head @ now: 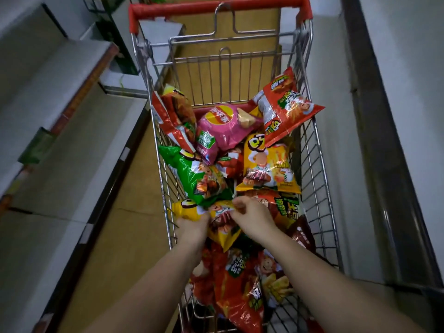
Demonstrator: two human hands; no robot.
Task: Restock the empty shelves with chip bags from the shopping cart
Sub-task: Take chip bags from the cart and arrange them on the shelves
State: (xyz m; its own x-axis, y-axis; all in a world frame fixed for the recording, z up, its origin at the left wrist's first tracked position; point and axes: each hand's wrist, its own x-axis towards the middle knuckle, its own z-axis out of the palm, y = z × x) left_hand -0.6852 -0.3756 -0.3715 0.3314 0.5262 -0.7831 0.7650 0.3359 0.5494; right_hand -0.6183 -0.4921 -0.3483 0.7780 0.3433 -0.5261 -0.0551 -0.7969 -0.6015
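The bare shelves (72, 121) run down the left side of the aisle, tier below tier, with nothing on the boards that show. Beside them stands the shopping cart (319, 164), a wire basket with a red handle bar at its far end, heaped with chip bags in red, pink, green and yellow. Among them a pink bag (223, 126) lies near the far end, a green bag (194, 174) sits against the left wall of the basket, and a yellow bag (216, 219) lies just below the green one, at the near left of the heap. Both hands are on that yellow bag: the left hand (192, 224) grips its left end with curled fingers, and the right hand (249, 215) pinches its upper edge, close beside the left. The bag looks puffed with air, so it is likely light, soft and crackly, with slick film and brittle contents; taking it by the crimped seam or a corner seems safer than squeezing the belly.
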